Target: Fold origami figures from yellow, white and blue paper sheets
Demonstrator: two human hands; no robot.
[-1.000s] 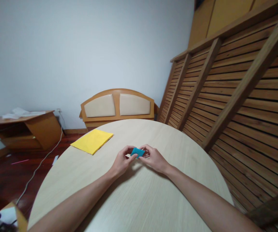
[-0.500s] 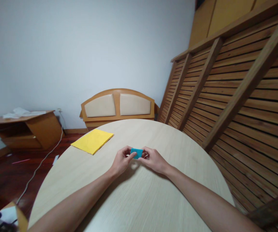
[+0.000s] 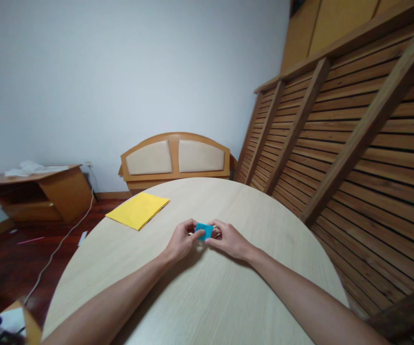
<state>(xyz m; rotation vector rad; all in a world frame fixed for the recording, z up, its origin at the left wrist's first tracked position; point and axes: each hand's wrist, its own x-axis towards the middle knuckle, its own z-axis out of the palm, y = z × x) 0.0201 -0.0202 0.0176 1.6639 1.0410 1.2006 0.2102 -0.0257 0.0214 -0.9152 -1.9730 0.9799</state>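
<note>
Piece (image 3: pixel 207 230): blue, flat, small, four-sided. Position: held between left hand (image 3: pixel 185 238) and right hand (image 3: pixel 228 238), over the table (image 3: pixel 207 292). Pose: face toward the viewer, slightly rotated, right end lower. Left thumb lies across the face; right fingers meet the right edge. Material: indeterminable.

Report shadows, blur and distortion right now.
In the head view: soft shadows on the round table below the left hand and right hand; blue piece too soft for fine detail; slatted wooden panel apparently stretched toward the right edge.
</note>
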